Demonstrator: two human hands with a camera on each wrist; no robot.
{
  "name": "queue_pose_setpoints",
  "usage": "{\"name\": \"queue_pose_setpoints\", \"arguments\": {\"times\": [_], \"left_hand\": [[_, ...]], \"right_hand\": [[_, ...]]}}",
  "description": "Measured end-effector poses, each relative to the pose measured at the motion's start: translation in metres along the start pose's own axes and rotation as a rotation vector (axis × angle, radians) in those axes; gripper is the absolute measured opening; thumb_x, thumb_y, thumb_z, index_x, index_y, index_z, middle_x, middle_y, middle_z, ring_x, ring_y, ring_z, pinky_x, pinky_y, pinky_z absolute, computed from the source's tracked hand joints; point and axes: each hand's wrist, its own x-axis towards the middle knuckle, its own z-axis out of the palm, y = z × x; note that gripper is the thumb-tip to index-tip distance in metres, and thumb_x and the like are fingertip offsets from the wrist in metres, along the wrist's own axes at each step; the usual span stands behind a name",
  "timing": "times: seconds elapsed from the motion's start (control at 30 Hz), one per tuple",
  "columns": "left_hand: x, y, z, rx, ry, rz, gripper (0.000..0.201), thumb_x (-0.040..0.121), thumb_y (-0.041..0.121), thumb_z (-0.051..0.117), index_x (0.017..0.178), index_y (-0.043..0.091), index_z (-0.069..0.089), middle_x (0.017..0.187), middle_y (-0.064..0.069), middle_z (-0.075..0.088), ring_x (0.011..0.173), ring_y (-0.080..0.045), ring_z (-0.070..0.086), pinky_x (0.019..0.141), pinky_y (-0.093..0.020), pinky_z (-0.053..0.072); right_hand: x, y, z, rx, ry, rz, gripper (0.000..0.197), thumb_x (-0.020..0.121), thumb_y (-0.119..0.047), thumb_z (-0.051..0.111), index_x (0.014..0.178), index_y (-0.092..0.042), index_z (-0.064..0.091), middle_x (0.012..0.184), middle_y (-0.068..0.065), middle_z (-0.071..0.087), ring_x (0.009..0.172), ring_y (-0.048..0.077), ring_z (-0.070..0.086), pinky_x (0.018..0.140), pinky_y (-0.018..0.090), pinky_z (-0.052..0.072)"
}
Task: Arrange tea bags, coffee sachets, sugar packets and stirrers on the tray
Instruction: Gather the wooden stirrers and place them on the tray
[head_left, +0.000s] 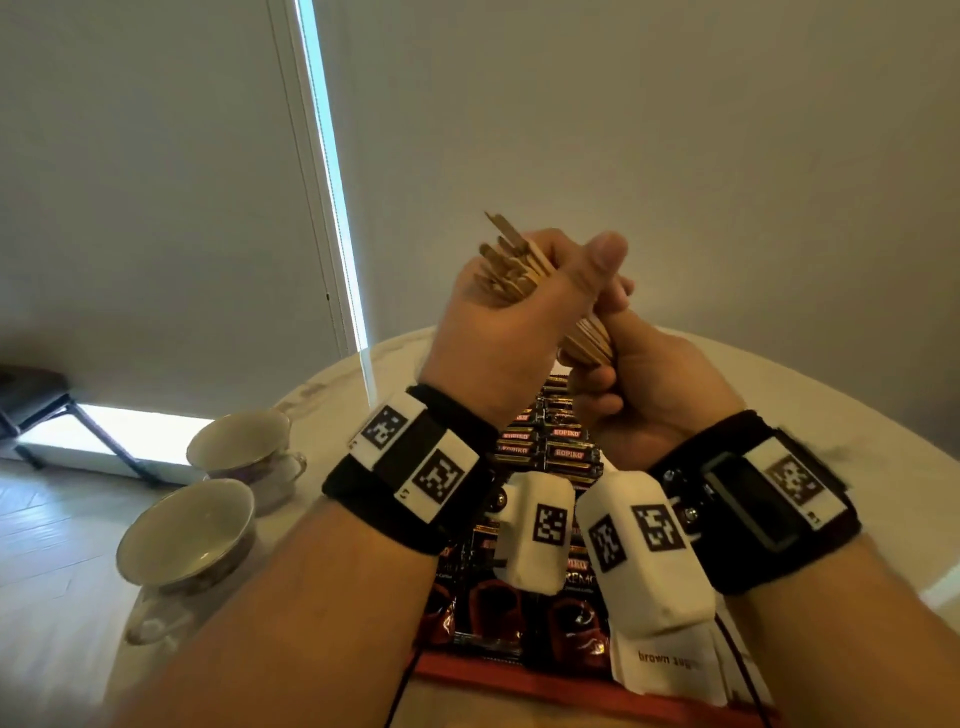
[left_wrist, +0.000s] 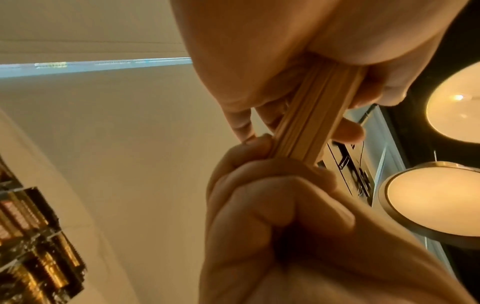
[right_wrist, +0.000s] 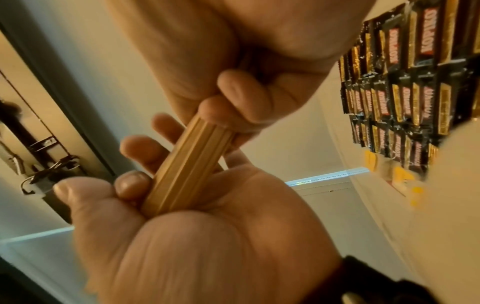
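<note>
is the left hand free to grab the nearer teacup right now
Probably not yet. The left hand is wrapped round the bundle of stirrers, shared with the right hand. The nearer teacup sits unobstructed on its side; it must release its grip first.

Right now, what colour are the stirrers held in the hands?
Pale natural wood, light tan; the stirrers show best in the right wrist view.

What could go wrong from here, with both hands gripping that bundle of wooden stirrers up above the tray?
1. The stirrers fan out unevenly above the left hand; loose ones could slip out and scatter.
2. The bundle is held over the rows of coffee sachets; dropped sticks may knock those rows askew.
3. The teacups sit near the table edge beside the left forearm; a sideways swing might bump them.
</note>
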Motion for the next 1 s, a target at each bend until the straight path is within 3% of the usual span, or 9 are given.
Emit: {"name": "queue_pose_setpoints", "arguments": {"times": [0.13,0.23,0.33,0.47,0.57,0.63,0.77,0.9,1.0], "left_hand": [[0.002,0.0,-0.008,0.073,0.011,0.113,0.024,0.086,0.02,0.08,0.096,0.004,0.065,0.091,-0.028,0.067,0.088,-0.046,0.069,0.078,-0.056,0.06],[0.005,0.006,-0.016,0.138,0.056,0.237,0.057,0.083,0.005,0.085,0.128,0.003,0.05,0.104,-0.016,0.067,0.089,-0.026,0.073,0.078,-0.04,0.061],[0.004,0.009,-0.019,0.28,0.07,0.328,0.077,0.085,0.007,0.084,0.147,0.014,0.038,0.119,-0.011,0.065,0.092,-0.023,0.074,0.075,-0.038,0.064],[0.005,0.007,-0.023,0.558,0.006,0.383,0.033,0.096,0.018,0.074,0.127,0.009,0.069,0.112,0.003,0.069,0.092,-0.006,0.07,0.078,-0.019,0.056],[0.007,0.005,-0.025,0.611,0.012,0.407,0.019,0.098,0.019,0.071,0.112,0.008,0.078,0.111,0.004,0.073,0.1,-0.004,0.069,0.087,-0.014,0.052],[0.007,0.003,-0.023,0.509,-0.01,0.375,0.018,0.099,0.013,0.069,0.115,0.007,0.076,0.111,0.0,0.075,0.106,-0.009,0.071,0.092,-0.023,0.056],[0.005,0.008,-0.012,-0.142,-0.101,0.223,0.044,0.087,-0.003,0.071,0.129,0.003,0.058,0.101,-0.01,0.072,0.096,-0.027,0.072,0.094,-0.049,0.058],[0.001,0.002,-0.005,-0.268,-0.252,0.118,0.033,0.069,0.009,0.092,0.091,0.01,0.067,0.078,-0.013,0.065,0.075,-0.035,0.06,0.075,-0.066,0.05],[-0.001,-0.002,-0.003,-0.274,-0.197,0.037,0.034,0.068,0.029,0.095,0.071,0.012,0.066,0.066,-0.015,0.058,0.062,-0.033,0.052,0.062,-0.057,0.045]], "right_hand": [[0.003,-0.001,-0.003,-0.023,0.082,-0.05,0.031,0.089,-0.033,0.073,0.106,-0.009,0.065,0.067,0.002,0.059,0.04,0.004,0.042,0.031,0.015,0.03],[0.005,-0.003,-0.008,-0.06,0.137,-0.052,0.022,0.092,-0.028,0.069,0.101,-0.008,0.067,0.067,0.002,0.059,0.041,0.005,0.042,0.033,0.015,0.03],[0.004,-0.002,-0.007,-0.106,0.182,-0.051,0.021,0.093,-0.027,0.068,0.1,-0.007,0.069,0.066,0.002,0.06,0.043,0.005,0.042,0.034,0.015,0.031],[0.002,-0.005,-0.004,-0.118,0.178,-0.028,0.026,0.094,-0.03,0.068,0.104,-0.006,0.069,0.068,0.003,0.062,0.045,0.005,0.046,0.035,0.015,0.036],[0.003,-0.008,-0.005,-0.1,0.173,-0.02,0.033,0.092,-0.034,0.071,0.109,-0.006,0.067,0.067,0.004,0.063,0.045,0.005,0.046,0.035,0.015,0.037],[0.004,-0.007,-0.005,-0.085,0.164,-0.023,0.033,0.091,-0.033,0.072,0.11,-0.006,0.066,0.067,0.003,0.062,0.045,0.005,0.045,0.035,0.014,0.036],[0.004,-0.005,-0.006,-0.013,0.104,0.005,0.021,0.093,-0.027,0.069,0.096,-0.007,0.066,0.066,0.002,0.058,0.04,0.004,0.042,0.032,0.013,0.031],[0.001,-0.006,-0.004,0.015,-0.026,0.082,0.011,0.094,-0.026,0.062,0.091,-0.016,0.06,0.057,-0.003,0.047,0.038,0.002,0.037,0.033,0.009,0.025],[0.004,-0.001,-0.005,-0.073,-0.08,0.078,0.022,0.096,-0.03,0.063,0.106,-0.011,0.065,0.066,0.001,0.055,0.051,0.008,0.051,0.039,0.016,0.041]]}}
